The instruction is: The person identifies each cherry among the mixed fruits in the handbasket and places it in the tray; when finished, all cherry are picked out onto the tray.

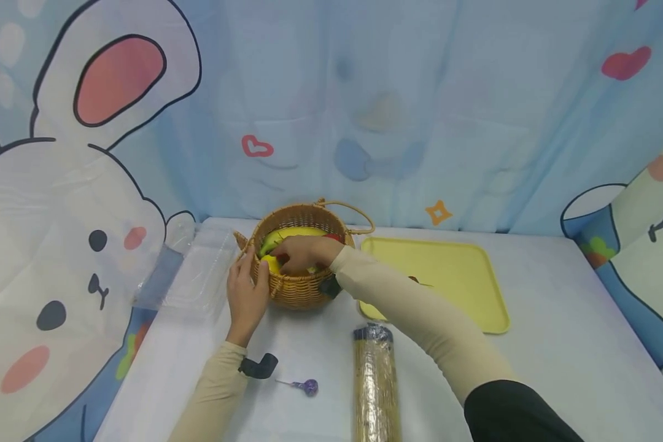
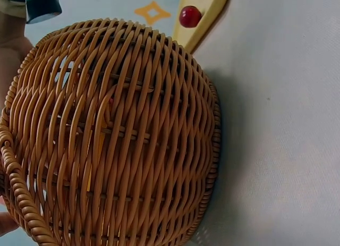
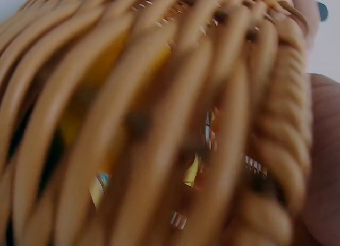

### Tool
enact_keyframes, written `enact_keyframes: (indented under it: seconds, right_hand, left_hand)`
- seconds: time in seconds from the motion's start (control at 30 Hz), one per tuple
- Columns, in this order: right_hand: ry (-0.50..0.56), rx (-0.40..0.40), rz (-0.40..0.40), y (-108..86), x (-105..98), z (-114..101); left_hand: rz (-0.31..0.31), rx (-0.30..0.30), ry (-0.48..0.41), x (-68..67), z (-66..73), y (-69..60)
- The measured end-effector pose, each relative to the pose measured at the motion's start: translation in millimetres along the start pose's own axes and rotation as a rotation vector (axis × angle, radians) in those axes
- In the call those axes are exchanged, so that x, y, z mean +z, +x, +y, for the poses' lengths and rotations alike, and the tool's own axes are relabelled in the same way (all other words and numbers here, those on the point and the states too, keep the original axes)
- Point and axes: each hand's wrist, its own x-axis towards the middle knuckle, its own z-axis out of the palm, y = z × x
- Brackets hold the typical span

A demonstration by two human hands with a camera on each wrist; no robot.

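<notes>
A round wicker basket (image 1: 301, 298) stands at the back of the table. In it lie a yellow-green banana (image 1: 293, 233), a yellow thing (image 1: 271, 264) and something red (image 1: 334, 237) at the right. My left hand (image 1: 247, 293) holds the basket at its left rim, fingers up by the handle and thumb at the front. My right hand (image 1: 304, 253) reaches over the rim into the basket, and its fingertips are down among the contents. What they touch is hidden. In the right wrist view the wickerwork (image 3: 159, 124) covers most of the frame.
Right of the basket lies a yellow tray (image 1: 453, 258), partly under my right arm; a red cherry-like ball (image 2: 190, 16) is on it. A plastic-wrapped straw-coloured roll (image 1: 377, 387) and a purple lollipop (image 1: 310, 387) lie in front. Clear plastic containers (image 1: 199, 273) stand left.
</notes>
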Motion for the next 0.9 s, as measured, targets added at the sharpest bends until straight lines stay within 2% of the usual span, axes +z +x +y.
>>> enact_keyframes:
  seconds: [0.23,0.5,0.6,0.7,0.9]
  right_hand:
    - [-0.046,0.055,-0.010,11.6,6.2,-11.0]
    - [-0.078,0.075,0.033,18.7,10.6,-9.6]
    - [-0.047,0.053,0.096,19.5,10.1,-2.5]
    - [-0.027,-0.014,0.171,17.8,9.8,6.8]
    - [0.108,-0.083,0.359,-0.3,2.5,19.2]
  left_hand:
    - [0.010,0.022,0.000,0.1,-1.2,-1.4]
    - [0.012,0.024,0.000,0.2,-2.0,-0.6]
    - [0.015,0.035,-0.011,1.2,0.1,1.6]
    - [0.020,0.036,-0.015,1.8,0.2,2.2]
    - [0.044,0.037,-0.005,2.0,-1.3,0.5]
